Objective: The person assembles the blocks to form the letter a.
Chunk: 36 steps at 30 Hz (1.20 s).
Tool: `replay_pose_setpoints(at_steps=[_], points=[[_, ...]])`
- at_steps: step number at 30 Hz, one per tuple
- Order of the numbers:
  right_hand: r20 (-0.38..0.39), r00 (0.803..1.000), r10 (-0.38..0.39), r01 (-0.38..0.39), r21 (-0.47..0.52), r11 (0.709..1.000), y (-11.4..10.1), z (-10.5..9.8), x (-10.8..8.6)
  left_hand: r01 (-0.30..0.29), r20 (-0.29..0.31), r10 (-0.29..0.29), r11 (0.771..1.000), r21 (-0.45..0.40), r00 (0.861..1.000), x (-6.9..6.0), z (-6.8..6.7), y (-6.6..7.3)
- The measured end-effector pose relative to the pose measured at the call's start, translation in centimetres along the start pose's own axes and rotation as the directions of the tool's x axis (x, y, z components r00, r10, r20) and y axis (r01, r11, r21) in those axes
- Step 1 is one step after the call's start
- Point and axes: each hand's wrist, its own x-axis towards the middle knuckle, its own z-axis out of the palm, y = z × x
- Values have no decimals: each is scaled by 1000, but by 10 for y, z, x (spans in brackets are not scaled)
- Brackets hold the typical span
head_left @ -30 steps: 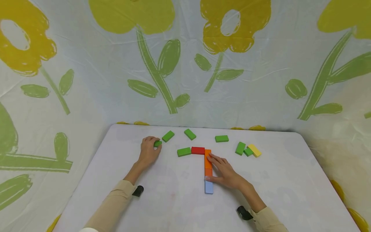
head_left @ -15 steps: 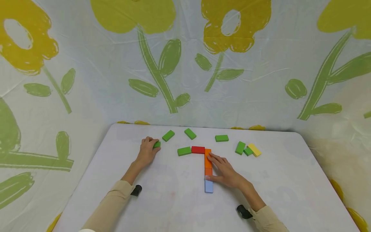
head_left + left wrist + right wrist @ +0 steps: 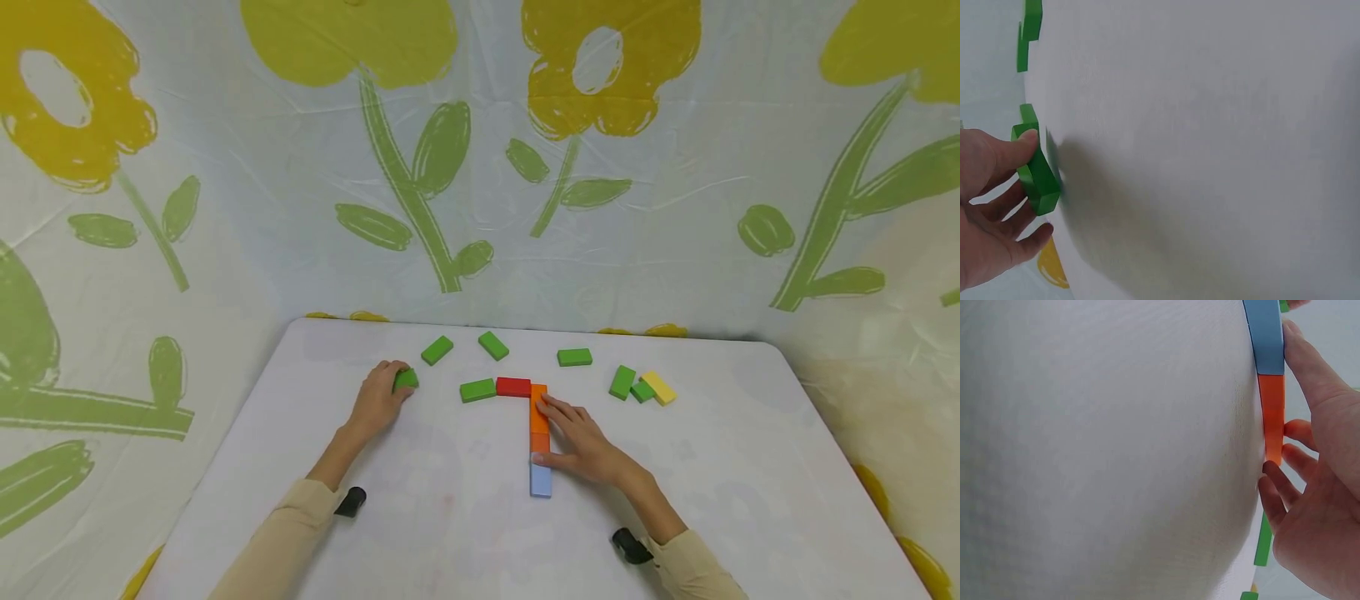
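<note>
At the left of the head view, my left hand [image 3: 377,402] pinches a green block [image 3: 406,378]. The left wrist view shows the thumb on one side of that green block [image 3: 1040,178] and fingers on the other. My right hand [image 3: 591,447] rests against a straight column made of an orange block [image 3: 536,417], a red-orange block [image 3: 539,442] and a light blue block [image 3: 540,481]. Its thumb touches the blue block [image 3: 1267,340], with the fingertips beside the orange end. A red block [image 3: 513,387] extends left from the column's far end, and a green block [image 3: 478,390] adjoins it.
Loose green blocks lie farther back, among them one at left [image 3: 437,351], a tilted block [image 3: 493,345] and one at right [image 3: 574,357]. Right of them, a green block [image 3: 622,382], a smaller green block [image 3: 642,392] and a yellow block [image 3: 658,388] sit close together on the white table [image 3: 735,467].
My left hand has drawn slightly back toward me and to the left, with the green block in its grip. The right hand and the column stay in place.
</note>
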Motion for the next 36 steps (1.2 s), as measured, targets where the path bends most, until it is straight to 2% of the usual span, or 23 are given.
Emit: replay_pose_setpoints(at_steps=[3, 8, 17, 24, 36], points=[[-1, 1000, -1, 1, 3, 1000, 0, 0, -1, 15, 4, -14, 998, -55, 1000, -4, 2, 3], [-5, 1000, -1, 1, 6, 1000, 0, 1, -2, -17, -30, 14, 992, -122, 999, -13, 8, 11], [-12, 1000, -7, 7, 0, 1000, -1, 0, -2, -36, -44, 28, 980, -194, 999, -27, 21, 35], [-1, 1000, 8, -8, 1, 1000, 1, 0, -1, -57, -21, 54, 971, -232, 998, -33, 35, 56], [-7, 1000, 3, -3, -5, 1000, 0, 1, 0, -101, 59, 121, 957, -272, 991, -41, 60, 85]])
